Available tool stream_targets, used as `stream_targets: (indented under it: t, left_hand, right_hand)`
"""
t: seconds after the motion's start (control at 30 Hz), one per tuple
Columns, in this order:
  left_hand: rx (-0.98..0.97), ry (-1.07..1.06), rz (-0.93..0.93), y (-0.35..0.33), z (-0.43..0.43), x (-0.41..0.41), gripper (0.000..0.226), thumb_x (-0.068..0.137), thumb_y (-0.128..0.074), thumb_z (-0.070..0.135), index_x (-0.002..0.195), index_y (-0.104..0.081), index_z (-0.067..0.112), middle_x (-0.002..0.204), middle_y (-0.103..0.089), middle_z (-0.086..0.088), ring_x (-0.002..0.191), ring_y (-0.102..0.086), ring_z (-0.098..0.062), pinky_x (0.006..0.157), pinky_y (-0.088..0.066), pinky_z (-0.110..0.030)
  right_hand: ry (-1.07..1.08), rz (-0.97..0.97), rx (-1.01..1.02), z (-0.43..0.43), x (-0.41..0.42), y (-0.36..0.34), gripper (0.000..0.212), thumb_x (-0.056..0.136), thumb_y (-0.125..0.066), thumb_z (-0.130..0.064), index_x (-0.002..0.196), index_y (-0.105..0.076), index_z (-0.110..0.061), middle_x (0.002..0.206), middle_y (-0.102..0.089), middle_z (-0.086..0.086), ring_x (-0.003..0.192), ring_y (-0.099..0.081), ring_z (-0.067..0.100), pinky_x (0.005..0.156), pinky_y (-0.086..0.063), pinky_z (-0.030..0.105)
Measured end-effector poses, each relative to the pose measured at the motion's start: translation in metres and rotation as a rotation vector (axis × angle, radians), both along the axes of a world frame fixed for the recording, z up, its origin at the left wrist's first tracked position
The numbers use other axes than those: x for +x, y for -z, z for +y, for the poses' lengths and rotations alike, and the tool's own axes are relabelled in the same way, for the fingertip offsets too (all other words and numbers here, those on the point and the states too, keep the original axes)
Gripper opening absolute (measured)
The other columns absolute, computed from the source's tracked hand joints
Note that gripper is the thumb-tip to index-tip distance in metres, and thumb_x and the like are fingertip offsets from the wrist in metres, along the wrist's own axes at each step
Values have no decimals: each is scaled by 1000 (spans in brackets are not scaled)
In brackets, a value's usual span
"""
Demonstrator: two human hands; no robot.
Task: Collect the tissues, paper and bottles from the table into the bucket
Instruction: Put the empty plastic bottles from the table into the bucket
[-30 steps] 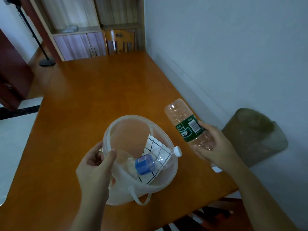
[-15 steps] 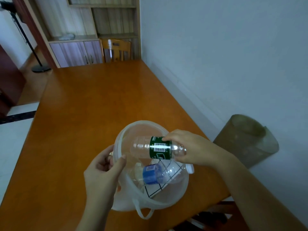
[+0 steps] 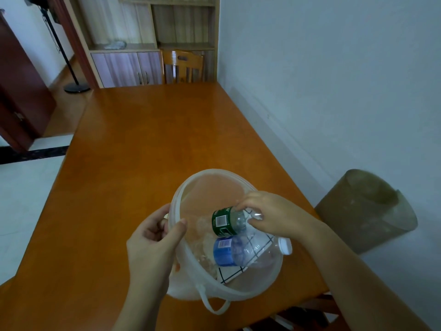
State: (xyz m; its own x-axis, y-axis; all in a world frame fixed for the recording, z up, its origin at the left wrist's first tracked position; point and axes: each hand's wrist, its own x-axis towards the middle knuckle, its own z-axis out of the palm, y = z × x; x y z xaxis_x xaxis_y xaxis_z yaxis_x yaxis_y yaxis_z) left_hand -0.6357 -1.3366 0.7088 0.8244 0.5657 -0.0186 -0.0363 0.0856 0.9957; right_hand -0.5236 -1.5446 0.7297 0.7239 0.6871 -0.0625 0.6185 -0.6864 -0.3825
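Note:
A translucent white bucket (image 3: 210,177) stands tilted on the orange wooden table (image 3: 148,144) near its front right corner. My left hand (image 3: 150,244) pinches the bucket's left rim. My right hand (image 3: 274,216) holds a clear bottle with a green label (image 3: 224,222) by its neck end, base pointing down into the bucket. Inside lie a clear bottle with a blue label (image 3: 229,250) and white cap, a sheet of white paper with black grid lines (image 3: 236,273), and crumpled tissue, partly hidden.
A brownish waste bin (image 3: 365,211) stands on the floor right of the table against the white wall. A wooden chair (image 3: 182,65) and a cabinet (image 3: 126,68) are beyond the far edge. A floor stand (image 3: 76,87) is at far left.
My right hand has carried the green-label bottle from beside the bucket over its rim and tipped it down inside. My left hand has kept its hold on the rim.

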Motion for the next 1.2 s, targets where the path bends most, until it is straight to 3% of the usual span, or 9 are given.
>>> stream_targets:
  t: [0.13,0.23,0.43,0.7,0.83,0.93,1.0,1.07,1.2]
  left_hand:
    - [-47,-87,23,2,2,1,28,75,-72,9,93,-67,30,63,-58,1,51,-56,-7,47,-50,-18]
    - [-88,-152,30,4,7,1,29,76,-70,8,97,-67,27,70,-57,-4,49,-55,-3,46,-49,-17]
    - [-163,-244,56,4,19,-1,28,76,-69,7,100,-67,23,71,-57,-1,44,-54,-1,44,-50,-20]
    - [-238,-291,43,5,48,-5,36,78,-68,8,112,-64,16,74,-56,-2,63,-56,-15,62,-51,-33]
    - [-268,-298,39,8,68,-7,37,78,-68,9,113,-63,16,73,-57,1,60,-58,-11,62,-54,-30]
    - [-269,-272,20,11,81,-9,35,78,-67,9,112,-63,16,72,-56,1,54,-59,-5,54,-53,-21]
    - [-263,-247,13,13,89,-10,33,79,-66,8,111,-63,18,70,-56,0,48,-57,-3,49,-50,-18]
    - [-257,-212,17,17,97,-11,30,81,-64,9,109,-62,20,70,-55,-2,48,-55,-4,48,-49,-18]
    - [-231,-144,45,25,109,-12,34,82,-65,14,115,-61,18,77,-58,-5,63,-56,-17,58,-49,-29]
  right_hand:
    - [80,-42,125,-4,-5,1,31,84,-56,-16,114,-58,-23,122,-57,-4,114,-48,9,98,-38,29]
    - [190,-87,257,-9,-12,1,27,84,-58,-18,110,-61,-23,120,-55,-6,112,-46,4,94,-36,24]
    - [465,-159,382,-13,-23,4,21,78,-65,-23,99,-64,-19,113,-52,-8,104,-46,5,86,-34,25]
    - [687,6,469,17,-41,20,27,80,-64,-26,106,-57,-24,107,-48,-11,97,-49,6,73,-37,19]
    - [761,159,545,41,-54,30,39,79,-64,-34,115,-51,-24,107,-50,-13,91,-54,4,63,-36,12]
    - [820,337,691,60,-64,35,38,80,-64,-31,116,-52,-22,110,-56,-7,97,-57,11,74,-51,28]
    - [844,429,810,72,-69,36,34,81,-64,-26,113,-54,-23,108,-59,-6,95,-58,9,71,-52,29]
    - [854,468,916,81,-74,36,32,80,-64,-21,111,-54,-24,106,-60,-8,91,-60,5,64,-50,23]
    - [872,425,1012,91,-83,36,41,78,-66,-16,117,-54,-19,105,-60,-11,94,-60,7,64,-51,20]
